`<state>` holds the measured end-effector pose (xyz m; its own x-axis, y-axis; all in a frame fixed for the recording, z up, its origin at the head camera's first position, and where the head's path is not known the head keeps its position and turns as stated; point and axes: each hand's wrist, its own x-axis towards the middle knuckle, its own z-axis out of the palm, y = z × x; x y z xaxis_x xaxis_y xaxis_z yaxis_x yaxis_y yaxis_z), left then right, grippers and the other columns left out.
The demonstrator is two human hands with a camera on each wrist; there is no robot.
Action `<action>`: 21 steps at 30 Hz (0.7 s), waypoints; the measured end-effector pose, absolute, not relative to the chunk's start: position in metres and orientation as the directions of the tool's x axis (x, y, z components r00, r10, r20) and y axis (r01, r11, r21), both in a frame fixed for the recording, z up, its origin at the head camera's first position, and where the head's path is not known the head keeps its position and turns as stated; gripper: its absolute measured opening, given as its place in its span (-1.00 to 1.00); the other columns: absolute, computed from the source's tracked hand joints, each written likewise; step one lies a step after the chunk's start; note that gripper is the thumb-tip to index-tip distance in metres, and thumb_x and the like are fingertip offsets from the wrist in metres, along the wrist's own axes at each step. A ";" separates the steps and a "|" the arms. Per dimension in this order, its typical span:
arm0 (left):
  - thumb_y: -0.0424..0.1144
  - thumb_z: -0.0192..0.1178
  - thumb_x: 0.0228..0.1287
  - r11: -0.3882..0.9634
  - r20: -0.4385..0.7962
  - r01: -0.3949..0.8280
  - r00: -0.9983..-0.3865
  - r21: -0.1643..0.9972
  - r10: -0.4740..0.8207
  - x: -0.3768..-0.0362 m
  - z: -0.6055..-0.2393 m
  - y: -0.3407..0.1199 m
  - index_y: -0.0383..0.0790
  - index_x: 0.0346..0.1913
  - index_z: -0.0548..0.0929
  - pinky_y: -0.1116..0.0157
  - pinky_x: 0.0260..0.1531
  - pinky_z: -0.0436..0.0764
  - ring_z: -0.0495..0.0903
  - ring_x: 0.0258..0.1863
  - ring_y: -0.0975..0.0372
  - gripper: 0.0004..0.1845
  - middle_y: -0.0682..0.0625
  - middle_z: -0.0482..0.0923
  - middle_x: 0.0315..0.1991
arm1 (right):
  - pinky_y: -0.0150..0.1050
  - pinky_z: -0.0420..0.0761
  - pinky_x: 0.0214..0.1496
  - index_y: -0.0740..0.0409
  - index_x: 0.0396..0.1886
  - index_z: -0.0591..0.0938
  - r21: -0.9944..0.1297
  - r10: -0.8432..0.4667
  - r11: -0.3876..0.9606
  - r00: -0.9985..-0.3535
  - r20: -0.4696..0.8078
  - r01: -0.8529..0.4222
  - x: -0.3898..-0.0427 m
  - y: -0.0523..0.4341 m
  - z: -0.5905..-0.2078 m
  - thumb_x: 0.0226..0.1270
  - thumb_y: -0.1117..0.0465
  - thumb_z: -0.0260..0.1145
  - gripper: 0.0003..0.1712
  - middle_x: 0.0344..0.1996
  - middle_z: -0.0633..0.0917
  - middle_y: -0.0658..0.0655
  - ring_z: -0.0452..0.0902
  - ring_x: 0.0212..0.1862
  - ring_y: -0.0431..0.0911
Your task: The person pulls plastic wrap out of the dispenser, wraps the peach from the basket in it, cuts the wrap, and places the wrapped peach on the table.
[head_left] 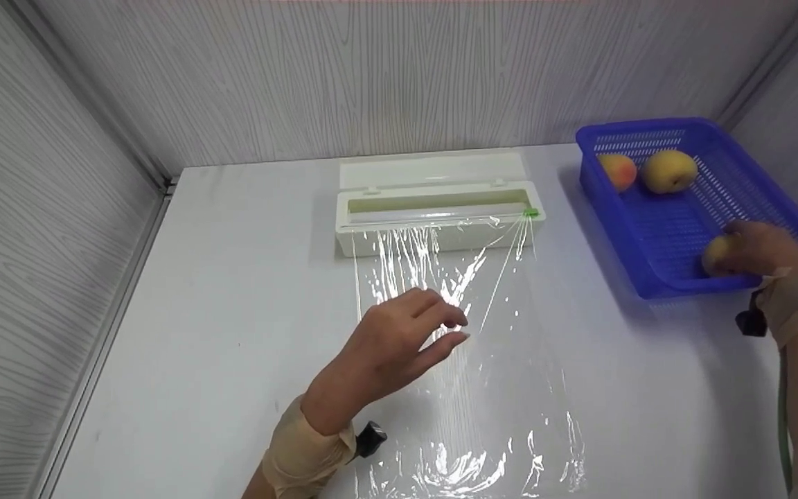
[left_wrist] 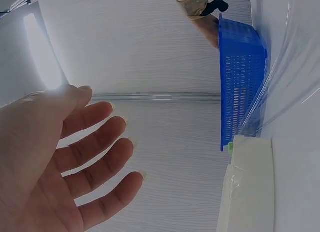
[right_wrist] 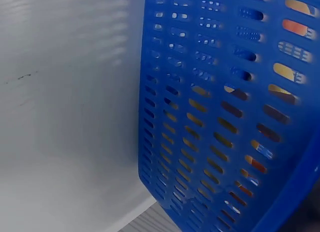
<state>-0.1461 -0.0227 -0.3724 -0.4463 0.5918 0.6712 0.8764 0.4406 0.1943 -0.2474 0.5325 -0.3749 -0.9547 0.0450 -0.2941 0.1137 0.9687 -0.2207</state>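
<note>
At the near end of the blue basket (head_left: 655, 274) a yellow fruit (head_left: 715, 254) is gripped by the right hand (head_left: 763, 249), to be lifted next onto the drawn-out cling film (head_left: 468, 388), over which the open-fingered left hand (head_left: 399, 346) is held

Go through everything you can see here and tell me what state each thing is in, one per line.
Wrap dispenser: lid open, film pulled out.
Plastic film: spread flat on the table, wrinkled, joined to the roll.
Blue basket: upright, holding three fruits.
Left hand: open above the film, holding nothing.
Right hand: inside the basket, fingers curled round a yellow fruit.
</note>
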 end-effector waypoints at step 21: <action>-0.12 0.24 0.37 0.433 0.644 0.878 -0.453 0.204 0.616 -0.146 -0.377 -0.022 -0.09 -0.17 0.62 0.43 -0.39 0.60 0.63 -0.32 0.35 -0.87 0.12 0.63 -0.32 | 0.36 0.41 -0.02 0.57 0.24 0.31 -0.373 0.102 0.922 -0.995 -0.011 0.099 -0.236 0.528 -0.365 0.25 0.13 0.38 -0.24 0.03 0.44 0.63 0.39 -0.02 0.43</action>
<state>-0.1455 -0.0218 -0.3775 -0.4532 0.6163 0.6441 0.8782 0.4328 0.2037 -0.2359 0.5279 -0.3649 -0.9947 0.1025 -0.0107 0.0991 0.9224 -0.3733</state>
